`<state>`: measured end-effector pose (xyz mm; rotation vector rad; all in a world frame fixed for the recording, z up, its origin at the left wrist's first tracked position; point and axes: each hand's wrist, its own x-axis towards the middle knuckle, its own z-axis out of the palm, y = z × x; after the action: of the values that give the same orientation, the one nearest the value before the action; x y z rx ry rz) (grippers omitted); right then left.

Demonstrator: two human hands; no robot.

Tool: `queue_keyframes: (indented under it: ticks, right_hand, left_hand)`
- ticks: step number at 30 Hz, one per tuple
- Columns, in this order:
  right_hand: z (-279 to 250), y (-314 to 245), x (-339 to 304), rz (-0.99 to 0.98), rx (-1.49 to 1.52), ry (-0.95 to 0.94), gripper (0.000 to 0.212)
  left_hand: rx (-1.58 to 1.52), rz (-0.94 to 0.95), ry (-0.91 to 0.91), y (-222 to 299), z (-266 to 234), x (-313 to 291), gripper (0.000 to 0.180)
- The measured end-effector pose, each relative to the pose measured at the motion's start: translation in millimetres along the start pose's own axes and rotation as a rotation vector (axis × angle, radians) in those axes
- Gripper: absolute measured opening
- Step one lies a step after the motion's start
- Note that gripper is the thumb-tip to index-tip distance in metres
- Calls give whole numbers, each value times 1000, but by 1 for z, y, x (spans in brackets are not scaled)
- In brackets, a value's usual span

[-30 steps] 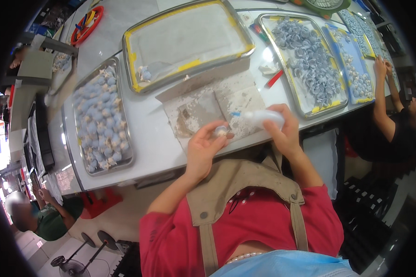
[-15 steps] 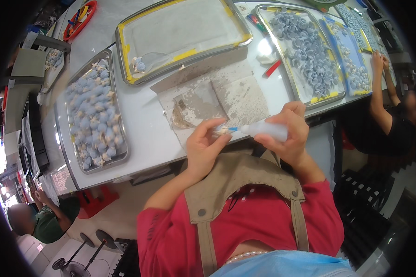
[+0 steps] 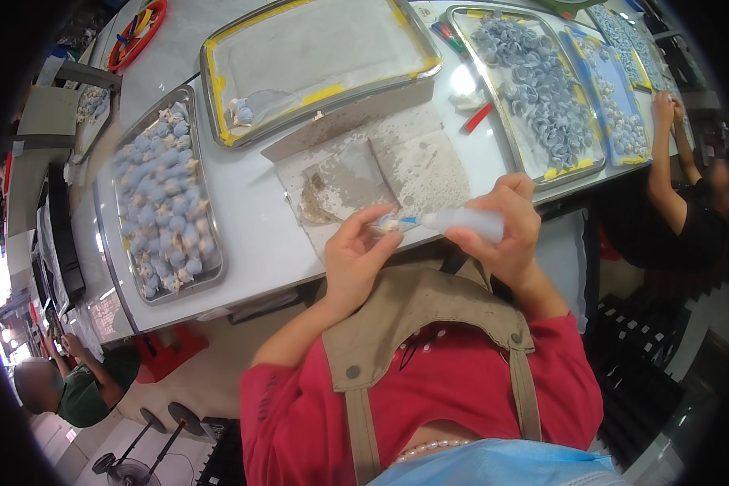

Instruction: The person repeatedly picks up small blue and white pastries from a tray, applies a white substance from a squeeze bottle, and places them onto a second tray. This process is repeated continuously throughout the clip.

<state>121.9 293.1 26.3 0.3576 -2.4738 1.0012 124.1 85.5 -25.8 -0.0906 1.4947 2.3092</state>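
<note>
Between thumb and fingers, my left hand (image 3: 361, 247) pinches a small pale figurine piece (image 3: 391, 224), cream and bluish, partly hidden by the fingertips. My right hand (image 3: 504, 227) is wrapped round a translucent white squeeze bottle (image 3: 470, 222) lying nearly level. Its blue needle tip (image 3: 411, 220) points left and reaches the piece, though whether it touches cannot be made out. Both hands are above the table's near edge, in front of an opened, stained cardboard sheet (image 3: 425, 166).
On the left stands a metal tray (image 3: 221, 271) heaped with blue-and-cream figurines. A paper-lined tray (image 3: 316, 61) at the back holds one figurine. To the right are a tray of grey-blue curved pieces (image 3: 535, 97) and a red tool (image 3: 479, 118). Co-workers (image 3: 664, 202) sit at both sides.
The bottle has tilted slightly and the right hand has shifted a little. The left hand still pinches the small piece, turned slightly at the needle tip.
</note>
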Motion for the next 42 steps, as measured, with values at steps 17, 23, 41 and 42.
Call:
queue_keyframes:
  ticks: [17, 23, 41, 42]
  right_hand:
    - [3, 8, -2, 65, 32, -17, 31]
    - [31, 35, -3, 270, 119, 47, 22]
    - [-18, 145, 45, 214, -774, 82, 16]
    - [-17, 149, 46, 214, -816, 53, 18]
  left_hand:
    - [-70, -80, 28, 3, -4, 1, 36]
    - [-187, -94, 62, 2, -11, 2, 37]
    - [-91, -80, -64, 8, -3, 6, 35]
    - [-91, -77, -70, 8, -2, 6, 35]
